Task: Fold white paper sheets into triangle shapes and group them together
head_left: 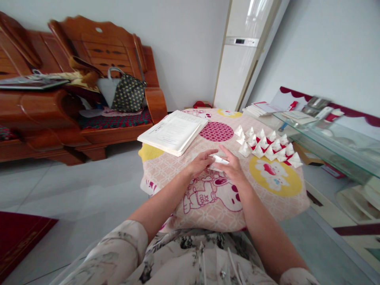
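Observation:
Between my two hands is a small folded piece of white paper (220,159), just above the patterned tablecloth (213,215). My left hand (201,163) grips its left side, fingers closed on it. On the other side my right hand (230,164) pinches the same paper, with the index finger pointing up and away. To the right stand several folded white paper shapes (268,145) in rows, with pointed tops and some red between them. A stack of printed paper sheets (173,132) lies at the far left of the table.
Along the right wall runs a glass-topped cabinet (332,142) bearing papers and metal containers. A wooden settee (109,51) with a dark patterned bag (129,93) stands at the left. Behind the table rises a tall white air conditioner (237,67). A dark red item (23,241) is at the lower left.

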